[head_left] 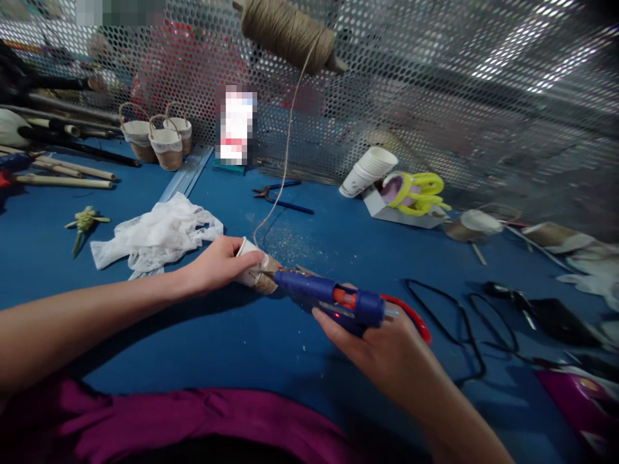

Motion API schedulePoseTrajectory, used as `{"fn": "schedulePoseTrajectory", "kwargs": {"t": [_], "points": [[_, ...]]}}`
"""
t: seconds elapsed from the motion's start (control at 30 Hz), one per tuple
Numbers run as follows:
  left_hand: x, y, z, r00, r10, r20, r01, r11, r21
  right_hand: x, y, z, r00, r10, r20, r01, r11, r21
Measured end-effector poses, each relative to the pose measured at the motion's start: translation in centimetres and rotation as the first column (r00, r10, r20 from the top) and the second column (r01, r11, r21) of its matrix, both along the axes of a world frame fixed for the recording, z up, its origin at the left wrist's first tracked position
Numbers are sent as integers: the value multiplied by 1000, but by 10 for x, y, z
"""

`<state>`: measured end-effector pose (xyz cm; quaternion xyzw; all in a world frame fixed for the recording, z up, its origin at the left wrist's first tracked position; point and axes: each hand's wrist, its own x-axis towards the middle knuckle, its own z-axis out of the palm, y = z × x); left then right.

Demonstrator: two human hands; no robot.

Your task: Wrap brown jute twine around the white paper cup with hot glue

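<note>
My left hand (223, 263) is closed round a white paper cup (247, 274), which lies tilted with its lower part wrapped in brown twine. A strand of twine (289, 138) runs from the cup up to a large spool (287, 35). In my right hand (372, 341) is a blue glue gun (314, 290), its nozzle at the wrapped part of the cup. Red scissor-like handles (411, 316) show beside my right hand; how they are held is partly hidden.
White lace (162, 235) lies left of the cup, pliers (285, 196) behind it. Small baskets (167, 148) and a lit phone (235, 125) stand at the back. Stacked cups (367, 171) and a white box (401, 212) are back right; a black cord (464, 316) lies at right.
</note>
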<state>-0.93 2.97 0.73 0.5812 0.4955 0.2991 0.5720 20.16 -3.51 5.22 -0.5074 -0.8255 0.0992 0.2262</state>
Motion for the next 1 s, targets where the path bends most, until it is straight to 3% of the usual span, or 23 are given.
{"fn": "schedulePoseTrajectory", "kwargs": {"t": [0.13,0.33,0.43,0.57,0.63,0.73,1.0], "points": [[0,-1,2,999,-16,-32,17,999,37,-1,1,2,999,18,50,-21,998,60],[0,-1,4,998,-43,-45,46,997,57,8,6,4,913,175,369,-288,916,280],[-1,-3,3,997,-54,-56,58,996,66,9,8,3,898,180,401,-318,896,310],[-1,-4,3,996,-61,-59,67,994,92,4,5,5,941,170,292,-250,931,265],[-1,-4,4,997,-58,-57,64,993,96,2,1,5,973,100,207,-134,978,158],[-1,-4,5,997,-57,-50,61,994,86,3,-2,3,985,25,169,-29,999,21],[-2,-6,3,993,-95,-68,103,985,137,10,8,6,955,102,278,-132,987,88]]}}
